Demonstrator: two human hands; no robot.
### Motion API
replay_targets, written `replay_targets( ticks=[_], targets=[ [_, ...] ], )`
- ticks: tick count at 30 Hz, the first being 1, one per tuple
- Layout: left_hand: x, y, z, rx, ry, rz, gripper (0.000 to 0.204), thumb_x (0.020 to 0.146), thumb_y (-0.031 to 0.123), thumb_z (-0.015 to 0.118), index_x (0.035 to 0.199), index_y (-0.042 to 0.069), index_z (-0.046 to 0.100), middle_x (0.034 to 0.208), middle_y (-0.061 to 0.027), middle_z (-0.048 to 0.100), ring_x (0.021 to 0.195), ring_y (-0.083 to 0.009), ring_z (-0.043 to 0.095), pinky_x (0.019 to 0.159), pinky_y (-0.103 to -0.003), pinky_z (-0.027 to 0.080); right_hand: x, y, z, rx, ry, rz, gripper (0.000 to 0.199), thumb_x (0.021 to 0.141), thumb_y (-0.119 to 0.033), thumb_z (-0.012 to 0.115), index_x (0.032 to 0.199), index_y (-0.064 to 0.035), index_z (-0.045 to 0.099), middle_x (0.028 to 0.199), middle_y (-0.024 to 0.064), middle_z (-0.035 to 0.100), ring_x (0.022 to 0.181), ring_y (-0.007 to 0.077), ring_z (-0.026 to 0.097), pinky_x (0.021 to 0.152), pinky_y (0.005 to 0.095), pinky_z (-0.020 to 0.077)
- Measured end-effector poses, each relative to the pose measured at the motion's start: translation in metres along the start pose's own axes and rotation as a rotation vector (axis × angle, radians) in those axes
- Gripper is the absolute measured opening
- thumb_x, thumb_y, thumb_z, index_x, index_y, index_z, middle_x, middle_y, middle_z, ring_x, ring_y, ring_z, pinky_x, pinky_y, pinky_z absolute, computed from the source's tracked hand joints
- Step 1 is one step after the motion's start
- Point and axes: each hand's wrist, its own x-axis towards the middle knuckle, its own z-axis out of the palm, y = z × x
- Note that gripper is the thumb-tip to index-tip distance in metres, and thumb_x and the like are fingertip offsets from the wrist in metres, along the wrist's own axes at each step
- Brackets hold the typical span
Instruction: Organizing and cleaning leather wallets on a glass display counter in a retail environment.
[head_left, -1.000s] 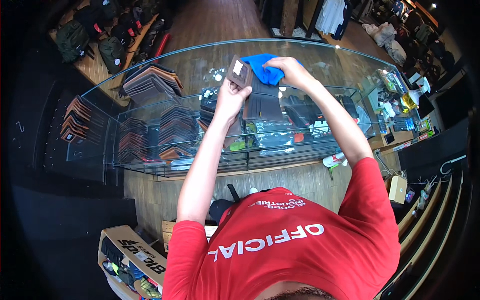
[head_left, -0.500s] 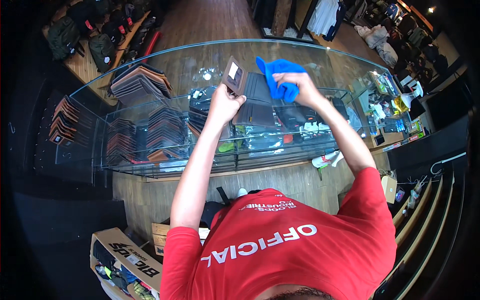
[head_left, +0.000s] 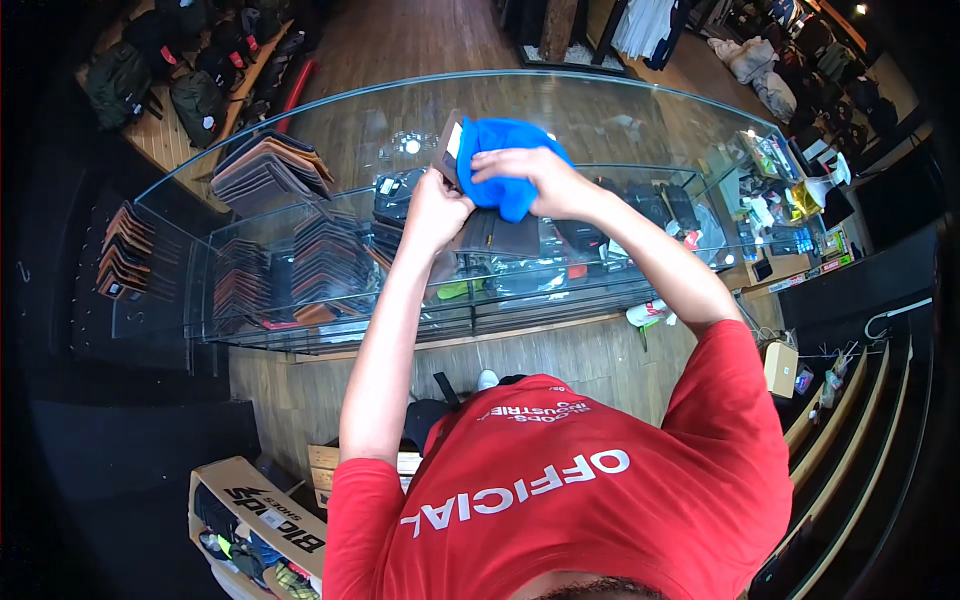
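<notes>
A dark brown open wallet (head_left: 512, 238) is above the glass counter, its left edge gripped by my left hand (head_left: 437, 212) with the thumb over the inner side. My right hand (head_left: 538, 178) holds a blue cloth (head_left: 512, 134) against the wallet's inside, fingers bent over the fabric. The cloth covers most of the wallet's pockets. Only the lower dark panel and a strip of the left flap with a pale card or label still show. What lies under the cloth is hidden.
Beneath my hands stands a glass display counter (head_left: 330, 108) with stacks of wallets (head_left: 325, 265) and plastic-wrapped goods inside. More folded wallets (head_left: 268, 172) lie on its left top. A spray bottle (head_left: 822, 190) stands at the right. An open cardboard box (head_left: 265, 500) sits lower left.
My right hand has moved left with the blue cloth, from the wallet's right side onto its inner face. My left hand and the wallet have shifted slightly left.
</notes>
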Motion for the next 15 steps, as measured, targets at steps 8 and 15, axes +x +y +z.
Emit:
replay_targets(
  ticks=[8,15],
  targets=[
    [0.004,-0.007,0.002,0.098,0.051,0.065,0.047,0.079,-0.003,0.075,0.122,-0.007,0.055,0.113,-0.0149,0.07,0.101,-0.018,0.066,0.091,-0.032,0.052,-0.014,0.04,-0.023,-0.186,0.002,0.078,0.052,0.071,0.004,0.068,0.122,-0.0037,0.068,0.136,0.0176,0.064,0.131,0.035,0.058,0.111,0.0427,0.0461],
    [-0.001,0.008,0.007,0.087,0.005,0.088,0.054,0.08,-0.008,0.072,0.131,-0.004,0.055,0.119,-0.0152,0.069,0.105,-0.0194,0.066,0.094,-0.033,0.051,-0.077,0.0,-0.046,-0.06,-0.042,0.176,0.044,0.07,0.0,0.073,0.114,-0.0029,0.073,0.129,0.0157,0.069,0.13,0.0329,0.06,0.112,0.0452,0.0456]
  ],
)
